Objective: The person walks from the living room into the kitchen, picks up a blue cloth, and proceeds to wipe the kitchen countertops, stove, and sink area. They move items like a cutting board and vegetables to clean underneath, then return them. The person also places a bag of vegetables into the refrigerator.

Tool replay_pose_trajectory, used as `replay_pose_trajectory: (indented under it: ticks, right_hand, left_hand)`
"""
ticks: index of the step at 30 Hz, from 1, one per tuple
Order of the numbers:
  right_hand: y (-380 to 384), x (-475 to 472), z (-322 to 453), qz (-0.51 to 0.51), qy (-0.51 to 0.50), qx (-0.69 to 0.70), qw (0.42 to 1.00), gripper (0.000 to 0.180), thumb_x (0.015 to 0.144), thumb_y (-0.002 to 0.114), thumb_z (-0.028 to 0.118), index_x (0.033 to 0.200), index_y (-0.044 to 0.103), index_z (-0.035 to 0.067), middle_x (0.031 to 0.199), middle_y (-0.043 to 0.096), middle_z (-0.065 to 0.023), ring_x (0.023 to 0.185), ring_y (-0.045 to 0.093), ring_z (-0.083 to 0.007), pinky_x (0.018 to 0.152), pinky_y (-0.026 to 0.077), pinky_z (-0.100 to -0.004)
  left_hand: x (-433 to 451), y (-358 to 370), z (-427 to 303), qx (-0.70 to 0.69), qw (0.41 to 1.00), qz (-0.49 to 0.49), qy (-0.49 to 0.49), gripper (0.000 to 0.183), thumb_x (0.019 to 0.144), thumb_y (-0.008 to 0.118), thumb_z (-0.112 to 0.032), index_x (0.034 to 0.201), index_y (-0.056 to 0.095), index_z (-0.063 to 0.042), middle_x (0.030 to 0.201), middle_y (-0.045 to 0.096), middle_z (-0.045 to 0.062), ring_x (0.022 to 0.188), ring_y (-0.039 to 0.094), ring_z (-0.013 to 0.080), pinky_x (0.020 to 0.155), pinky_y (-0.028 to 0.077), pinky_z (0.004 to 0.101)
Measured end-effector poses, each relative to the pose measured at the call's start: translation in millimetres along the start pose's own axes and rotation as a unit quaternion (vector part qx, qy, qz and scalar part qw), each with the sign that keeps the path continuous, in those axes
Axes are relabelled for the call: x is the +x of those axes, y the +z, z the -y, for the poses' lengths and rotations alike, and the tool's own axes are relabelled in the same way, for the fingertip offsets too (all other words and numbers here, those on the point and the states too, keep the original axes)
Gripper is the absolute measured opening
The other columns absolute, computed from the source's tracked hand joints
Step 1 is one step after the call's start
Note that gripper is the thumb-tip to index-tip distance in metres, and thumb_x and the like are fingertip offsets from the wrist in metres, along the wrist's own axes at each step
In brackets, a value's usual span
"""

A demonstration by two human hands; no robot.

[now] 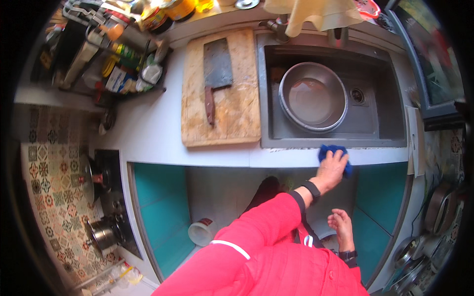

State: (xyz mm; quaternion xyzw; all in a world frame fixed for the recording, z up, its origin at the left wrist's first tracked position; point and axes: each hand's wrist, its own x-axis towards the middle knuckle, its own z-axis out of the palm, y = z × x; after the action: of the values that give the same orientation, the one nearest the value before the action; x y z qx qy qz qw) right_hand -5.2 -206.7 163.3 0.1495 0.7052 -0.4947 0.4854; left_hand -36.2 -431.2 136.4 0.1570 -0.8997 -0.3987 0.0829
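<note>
My left hand [332, 171] presses a blue cloth [327, 149] onto the front edge of the white countertop [222, 157], just below the sink's front rim. The cloth is bunched under my fingers and hangs partly over the edge. Lower down, my right hand [341, 226] hovers near my body with loosely curled fingers and nothing visible in it. A grey sink [385, 122] lies beyond the cloth. Inside it stands a round metal basin [314, 127] with some water at the bottom.
Left of the sink, a cleaver [217, 64] rests on a wooden cutting board [237, 122]. A rack of bottles and packets [122, 70] fills the back left. A metal pot [103, 235] sits by the stove. At right are an open window [429, 55] and stacked metal pans [409, 255].
</note>
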Motion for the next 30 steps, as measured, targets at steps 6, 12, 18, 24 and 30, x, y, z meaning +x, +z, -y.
replay_pose_trajectory:
  ticks: [6, 12, 18, 24, 30]
  right_hand:
    - [-40, -13, -18, -0.129, -0.027, 0.090, 0.987, 0.017, 0.091, 0.052, 0.012, 0.107, 0.055, 0.007, 0.080, 0.062, -0.0050, 0.066, 0.059, -0.0122, 0.059, 0.049, -0.0232]
    - [-35, 6, -10, -0.102, 0.042, 0.093, 0.990, 0.016, 0.090, 0.053, 0.010, 0.105, 0.056, 0.007, 0.080, 0.063, -0.0060, 0.065, 0.060, -0.0119, 0.057, 0.050, -0.0231]
    - [-12, 15, 32, -0.072, -0.012, 0.081, 0.994, 0.017, 0.091, 0.052, 0.010, 0.106, 0.056, 0.005, 0.081, 0.064, -0.0058, 0.066, 0.060, -0.0110, 0.059, 0.050, -0.0223]
    - [-19, -1, 12, -0.123, 0.016, 0.087, 0.988, 0.018, 0.091, 0.053, 0.013, 0.107, 0.055, 0.005, 0.083, 0.064, -0.0067, 0.070, 0.062, -0.0123, 0.062, 0.052, -0.0232]
    - [-24, -53, -51, -0.184, 0.060, 0.169, 0.966, 0.021, 0.091, 0.053, 0.010, 0.110, 0.057, 0.004, 0.088, 0.065, -0.0072, 0.074, 0.063, -0.0131, 0.066, 0.051, -0.0244]
  left_hand:
    - [-17, -92, 32, -0.040, 0.992, -0.118, 0.036, 0.062, 0.065, 0.061, 0.001, 0.125, 0.053, -0.012, 0.121, 0.052, 0.021, 0.109, 0.051, 0.0393, 0.094, 0.042, 0.0462]
    - [-59, -146, 88, 0.311, 0.948, -0.066, -0.026, 0.049, 0.076, 0.054, -0.004, 0.125, 0.050, -0.002, 0.129, 0.048, 0.021, 0.106, 0.052, 0.0404, 0.091, 0.046, 0.0424]
    - [27, -135, 132, 0.352, 0.914, -0.147, -0.140, 0.033, 0.080, 0.053, -0.002, 0.112, 0.053, 0.001, 0.124, 0.051, 0.020, 0.095, 0.055, 0.0340, 0.072, 0.055, 0.0361]
    - [176, -177, 229, 0.549, 0.822, -0.089, -0.125, 0.018, 0.087, 0.049, -0.013, 0.099, 0.059, -0.005, 0.107, 0.059, 0.015, 0.088, 0.058, 0.0301, 0.067, 0.050, 0.0374]
    - [320, -225, 365, 0.429, 0.897, -0.040, -0.097, 0.024, 0.087, 0.050, -0.013, 0.108, 0.057, -0.005, 0.099, 0.061, 0.016, 0.088, 0.058, 0.0309, 0.075, 0.047, 0.0389]
